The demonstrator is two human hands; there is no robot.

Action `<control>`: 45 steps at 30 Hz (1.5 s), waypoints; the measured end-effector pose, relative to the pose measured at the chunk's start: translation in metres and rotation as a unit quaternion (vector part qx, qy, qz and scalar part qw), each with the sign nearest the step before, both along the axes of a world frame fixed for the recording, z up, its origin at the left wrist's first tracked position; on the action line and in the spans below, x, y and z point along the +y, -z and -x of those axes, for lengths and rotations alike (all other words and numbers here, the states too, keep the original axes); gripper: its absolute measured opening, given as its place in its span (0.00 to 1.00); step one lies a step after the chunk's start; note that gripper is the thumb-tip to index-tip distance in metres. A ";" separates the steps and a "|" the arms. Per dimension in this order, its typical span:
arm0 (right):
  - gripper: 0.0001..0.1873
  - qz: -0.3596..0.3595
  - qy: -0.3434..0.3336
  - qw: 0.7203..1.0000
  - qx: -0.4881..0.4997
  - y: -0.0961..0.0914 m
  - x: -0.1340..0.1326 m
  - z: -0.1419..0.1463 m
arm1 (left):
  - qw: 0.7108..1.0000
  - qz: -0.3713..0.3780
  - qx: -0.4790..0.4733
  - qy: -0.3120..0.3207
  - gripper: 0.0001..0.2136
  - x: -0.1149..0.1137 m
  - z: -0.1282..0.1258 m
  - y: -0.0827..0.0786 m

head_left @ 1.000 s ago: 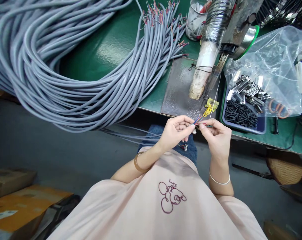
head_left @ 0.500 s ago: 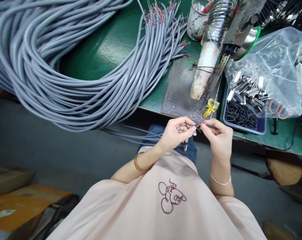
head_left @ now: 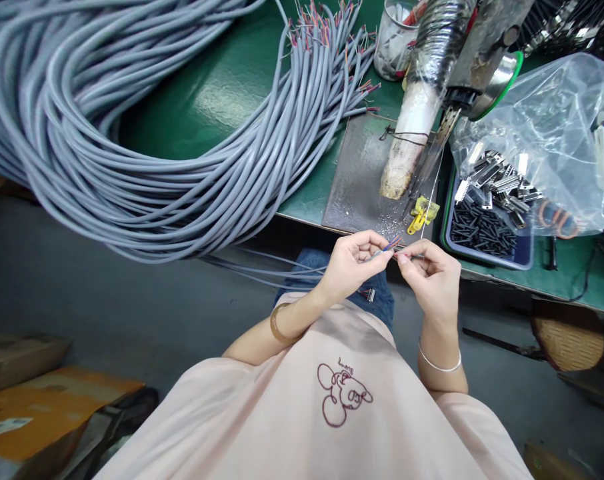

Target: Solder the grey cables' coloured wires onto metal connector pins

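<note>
Closest to us, our pale shirt (head_left: 392, 387) fills the bottom middle of the frame. Above it, on our jeans (head_left: 386, 308), a small plug (head_left: 371, 295) sits with coloured strands at its back, so that end looks already joined. Just right of centre, our left hand (head_left: 359, 259) presses thumb and forefinger together on the end of a gray cable (head_left: 377, 254), whose coloured wires (head_left: 393, 243) fan out past the fingertips. Our right hand (head_left: 433, 275) pinches at those wires between thumb and forefinger; we cannot tell how many strands it has. We see no plug on this end, so we judge it opened out but unfinished. Beyond, a yellow clip (head_left: 419, 221) lies near the right fingertips, and a tray (head_left: 526, 259) holding black tubes (head_left: 477, 230) stands at right. A big cable bundle (head_left: 157, 200) fills the upper left, its loose wire ends showing no plugs, so much seems left. Farther back, at upper right, stands a jar (head_left: 392, 50)
</note>
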State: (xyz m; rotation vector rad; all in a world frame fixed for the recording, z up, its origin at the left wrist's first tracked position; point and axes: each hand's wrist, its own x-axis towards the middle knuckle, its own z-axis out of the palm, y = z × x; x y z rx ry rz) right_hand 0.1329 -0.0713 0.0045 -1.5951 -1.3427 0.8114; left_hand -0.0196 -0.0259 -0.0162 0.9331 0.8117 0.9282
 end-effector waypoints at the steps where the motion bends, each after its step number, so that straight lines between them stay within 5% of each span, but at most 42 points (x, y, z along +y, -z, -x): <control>1: 0.06 -0.020 0.005 0.999 -0.033 -0.001 -0.001 0.001 | 1.000 0.003 -0.005 0.003 0.12 0.001 0.000 -0.001; 5: 0.06 -0.157 0.040 0.974 -0.160 0.000 -0.004 -0.001 | 0.999 0.028 -0.028 0.024 0.13 0.003 0.002 -0.003; 9: 0.13 -0.238 -0.021 0.923 -0.301 0.005 -0.005 -0.007 | 0.996 0.058 -0.052 0.042 0.16 0.005 0.004 -0.002; 13: 0.04 -0.190 -0.055 0.941 -0.273 0.002 -0.005 -0.007 | 0.999 0.024 -0.039 0.030 0.14 0.004 0.003 -0.002; 18: 0.07 -0.063 -0.074 0.982 -0.162 -0.010 -0.005 -0.006 | 0.986 -0.154 0.059 -0.005 0.06 -0.003 0.006 0.000; 22: 0.09 -0.090 -0.040 0.984 -0.146 -0.020 -0.015 -0.016 | 0.949 -0.291 0.117 -0.033 0.03 -0.006 0.009 0.002; 26: 0.08 -0.128 0.038 0.982 -0.137 -0.044 -0.029 -0.040 | 0.985 -0.163 0.032 0.037 0.08 -0.008 0.010 -0.001; 29: 0.15 -0.027 0.045 0.961 -0.271 -0.061 -0.027 -0.066 | 0.992 -0.014 -0.032 0.125 0.12 -0.008 0.011 -0.005; 33: 0.08 0.055 0.081 0.805 -0.585 -0.061 0.002 -0.101 | 0.987 0.035 -0.081 0.133 0.14 -0.003 0.010 -0.006; 35: 0.11 0.049 0.118 0.775 -0.619 -0.053 0.025 -0.113 | 0.986 0.042 -0.091 0.132 0.13 -0.001 0.008 -0.005; 40: 0.14 -0.009 0.086 0.801 -0.593 -0.034 0.077 -0.115 | 0.989 0.042 -0.081 0.119 0.13 0.000 0.005 0.001; 45: 0.09 0.004 0.025 0.842 -0.539 -0.029 0.100 -0.106 | 0.989 0.054 -0.071 0.121 0.13 0.000 0.006 0.007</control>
